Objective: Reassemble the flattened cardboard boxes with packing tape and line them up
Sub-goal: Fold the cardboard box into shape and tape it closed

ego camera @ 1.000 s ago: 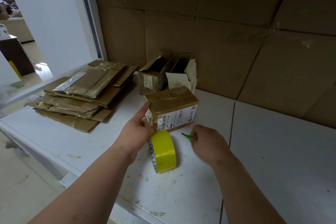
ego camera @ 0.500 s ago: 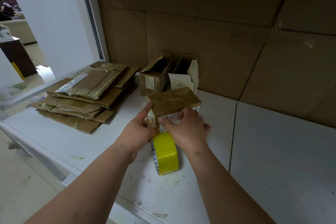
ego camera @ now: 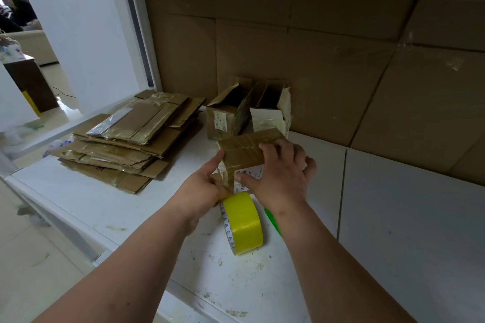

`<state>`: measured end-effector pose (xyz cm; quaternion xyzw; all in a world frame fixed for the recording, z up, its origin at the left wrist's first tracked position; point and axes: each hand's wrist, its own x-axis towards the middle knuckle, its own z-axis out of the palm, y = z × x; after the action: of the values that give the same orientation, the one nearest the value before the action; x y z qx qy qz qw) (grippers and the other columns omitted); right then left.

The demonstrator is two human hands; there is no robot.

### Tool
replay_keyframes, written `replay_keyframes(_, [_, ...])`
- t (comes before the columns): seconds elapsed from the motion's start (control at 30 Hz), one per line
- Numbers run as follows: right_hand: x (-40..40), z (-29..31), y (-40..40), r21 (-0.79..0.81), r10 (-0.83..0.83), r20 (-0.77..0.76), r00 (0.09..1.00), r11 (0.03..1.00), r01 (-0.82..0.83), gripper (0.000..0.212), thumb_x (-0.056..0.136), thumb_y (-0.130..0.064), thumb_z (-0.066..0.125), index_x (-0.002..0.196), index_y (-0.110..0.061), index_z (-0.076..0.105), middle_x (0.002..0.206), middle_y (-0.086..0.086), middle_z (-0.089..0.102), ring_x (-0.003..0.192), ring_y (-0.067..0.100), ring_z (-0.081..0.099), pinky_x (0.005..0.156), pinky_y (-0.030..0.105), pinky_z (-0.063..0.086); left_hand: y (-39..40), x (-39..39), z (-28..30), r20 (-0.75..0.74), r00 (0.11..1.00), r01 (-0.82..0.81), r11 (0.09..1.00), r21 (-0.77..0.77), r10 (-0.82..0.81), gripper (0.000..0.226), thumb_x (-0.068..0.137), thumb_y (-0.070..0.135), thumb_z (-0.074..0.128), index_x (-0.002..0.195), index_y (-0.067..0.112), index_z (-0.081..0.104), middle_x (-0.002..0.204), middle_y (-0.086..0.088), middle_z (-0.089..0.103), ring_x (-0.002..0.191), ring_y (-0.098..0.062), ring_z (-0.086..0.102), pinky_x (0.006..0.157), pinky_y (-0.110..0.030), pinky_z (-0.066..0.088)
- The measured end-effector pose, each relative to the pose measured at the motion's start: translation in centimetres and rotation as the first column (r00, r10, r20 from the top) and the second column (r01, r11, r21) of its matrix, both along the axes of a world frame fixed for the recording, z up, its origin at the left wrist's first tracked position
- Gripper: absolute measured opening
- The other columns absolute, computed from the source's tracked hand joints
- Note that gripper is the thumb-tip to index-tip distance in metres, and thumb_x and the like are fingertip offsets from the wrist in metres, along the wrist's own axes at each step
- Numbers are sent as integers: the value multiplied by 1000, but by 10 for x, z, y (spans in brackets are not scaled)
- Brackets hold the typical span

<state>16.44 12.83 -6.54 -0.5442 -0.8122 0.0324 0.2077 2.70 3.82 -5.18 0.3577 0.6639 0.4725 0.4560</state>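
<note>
1. Both hands hold the box [ego camera: 245,148] on the table [ego camera: 105,202].
2. The left hand [ego camera: 202,189] presses its side, finger straight.
3. The right hand [ego camera: 282,173] wraps its top and front.
4. The tape [ego camera: 242,221] stands just below both hands.
5. Flat boxes [ego camera: 126,139] lie left of them.
</note>
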Motion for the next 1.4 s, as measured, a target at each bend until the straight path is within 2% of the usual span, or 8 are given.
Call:
replay_keyframes(0.17, [4, 5, 3, -27, 39, -31, 999, 999, -40, 77, 79, -67, 60, 145, -38, 33, 154, -4, 23, 143, 26, 14, 113, 48, 11, -1, -1, 5, -48, 998, 41, 999, -24, -42, 99, 82, -8, 66, 151, 50, 26, 109, -9, 72, 103, -26, 68, 93, -40, 55])
replay_keyframes(0.27, [14, 0, -8, -26, -8, -355, 935, 1000, -1, 62, 82, -43, 67, 139, -35, 45, 149, -6, 31, 140, 21, 24, 113, 46, 16, -3, 4, 5, -28, 1000, 0, 1000, 31, 1, 95, 85, -10, 63, 151, 49, 27, 101, -1, 73, 100, -20, 68, 96, -39, 54])
replay_keyframes(0.37, [24, -9, -28, -190, -103, -600, 793, 982, -17, 23, 85, -34, 67, 106, -27, 62, 115, -8, 56, 112, 16, 54, 94, 34, 42, -5, 12, 6, -48, 999, -21, 997, 76, 24, 95, 86, -9, 63, 150, 49, 24, 76, 11, 72, 94, -17, 67, 98, -41, 53])
replay_keyframes(0.5, [25, -11, -50, -579, -175, -704, 689, 704, -412, 18, 90, -39, 68, 103, -28, 65, 100, -7, 69, 95, 11, 66, 83, 26, 53, -5, 21, 6, -302, 952, -19, 992, 127, 57, 92, 90, 2, 61, 150, 55, 16, 86, -1, 68, 87, -13, 66, 82, -32, 55])
replay_keyframes(0.7, [31, -8, -59, -490, -145, -852, 502, 557, -670, 38, 92, -1, 62, 115, -30, 57, 105, -7, 71, 94, 6, 69, 76, 19, 53, -8, 33, 3, -620, 775, 13, 977, 215, 126, 89, 91, 12, 62, 153, 51, 11, 78, 8, 61, 71, -3, 59, 56, -12, 37])
replay_keyframes(0.87, [38, -8, -61, -503, -173, -845, 507, 578, -642, 61, 92, 0, 63, 143, -25, 40, 120, 8, 66, 101, 15, 68, 75, 21, 52, -12, 35, 11, -654, 723, -27, 954, 298, 225, 79, 91, 11, 63, 151, 45, 26, 77, 14, 59, 71, 1, 55, 56, -11, 33])
replay_keyframes(1.2, [62, 18, -54, -413, -18, -833, 552, 684, -601, 53, 89, -12, 70, 133, -33, 49, 91, -6, 72, 84, 13, 72, 73, 25, 57, -21, 62, 25, -724, 494, 193, 751, 632, 482, 45, 82, 8, 56, 124, 21, 67, 97, 3, 67, 75, -6, 54, 62, -1, 30])
replay_keyframes(1.4, [77, 19, -49, -391, -56, -854, 518, 726, -566, 43, 80, -24, 73, 120, -33, 60, 109, 6, 71, 95, 19, 71, 85, 37, 58, -24, 83, 38, -570, 691, 176, 661, 729, 445, 51, 84, 2, 67, 124, 34, 65, 93, 19, 63, 86, 7, 59, 73, -5, 45])
